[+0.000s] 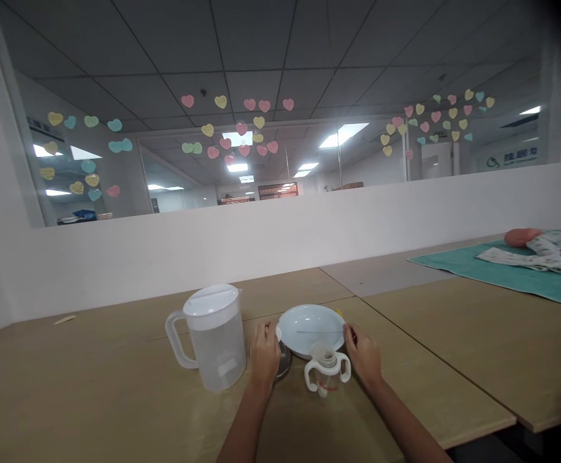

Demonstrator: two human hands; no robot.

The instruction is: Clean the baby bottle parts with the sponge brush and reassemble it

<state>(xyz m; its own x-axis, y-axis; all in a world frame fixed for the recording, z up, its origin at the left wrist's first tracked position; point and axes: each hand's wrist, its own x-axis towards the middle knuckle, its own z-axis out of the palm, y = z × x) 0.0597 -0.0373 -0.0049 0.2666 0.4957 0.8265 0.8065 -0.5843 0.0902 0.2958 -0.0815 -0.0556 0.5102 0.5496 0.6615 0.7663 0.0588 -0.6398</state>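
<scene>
My left hand (264,354) is closed beside the bowl's left edge, with a bit of something white at its fingertips. A dark see-through container (284,361) shows partly behind it. At the bowl's right rim, my right hand (365,354) pinches one end of a thin stick (316,332) that lies across the pale blue bowl (309,315). In front of the bowl stands an open clear bottle (327,370) with two white handles, between my hands. Neither hand touches this bottle.
A lidded translucent pitcher (220,347) stands left of my left hand. On the right, a green mat (459,260) holds patterned cloth (526,258) and a rounded pinkish object (522,237). The wooden table (116,386) meets a white wall with a window above.
</scene>
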